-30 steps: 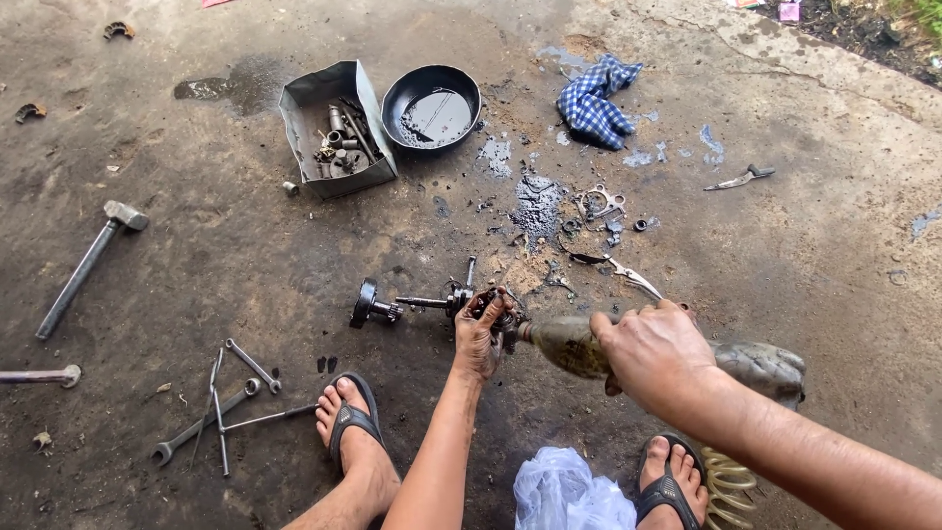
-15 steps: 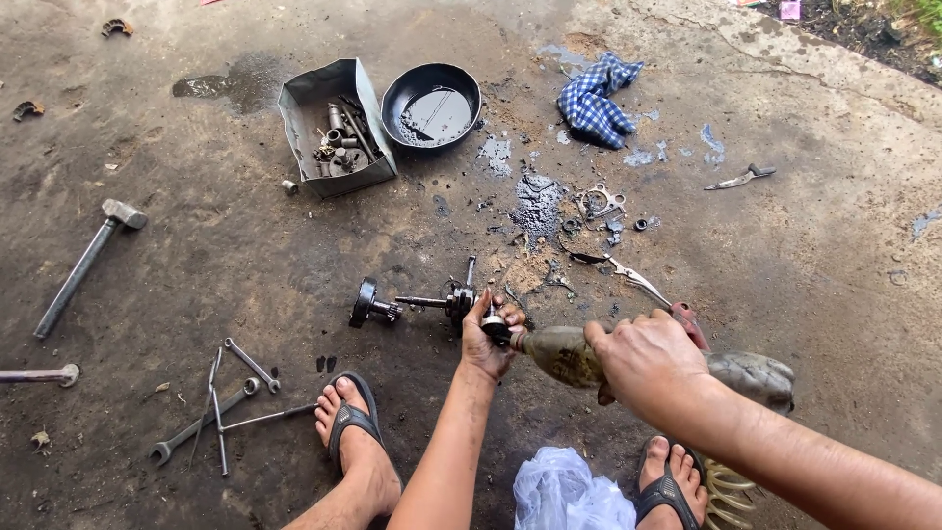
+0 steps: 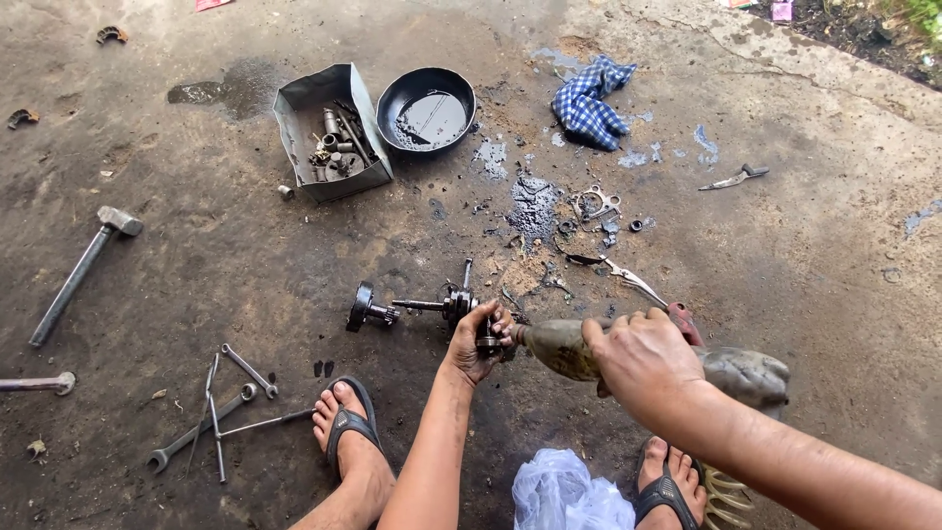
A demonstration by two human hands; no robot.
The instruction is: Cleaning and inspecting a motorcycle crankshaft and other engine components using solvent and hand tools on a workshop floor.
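My left hand [image 3: 476,341] grips a small dark metal part [image 3: 488,340] just above the concrete floor, right next to a greasy shaft assembly [image 3: 412,306] lying there. My right hand [image 3: 643,361] is wrapped around a dirty plastic bottle [image 3: 574,345] held on its side, its neck pointing at the part in my left hand. The bottle's base [image 3: 751,373] sticks out behind my right hand. Whether liquid is coming out cannot be seen.
A metal box of bolts [image 3: 332,132] and a black pan with oil [image 3: 425,103] sit at the back. A checked rag [image 3: 589,93], pliers [image 3: 638,287], a gasket [image 3: 597,204], spanners [image 3: 216,407], a hammer [image 3: 83,270] and a white plastic bag [image 3: 569,491] lie around. My sandalled feet [image 3: 345,422] flank my arms.
My left hand has lifted slightly off the shaft with the small part. My right hand has brought the bottle's neck a little to the left, closer to that part.
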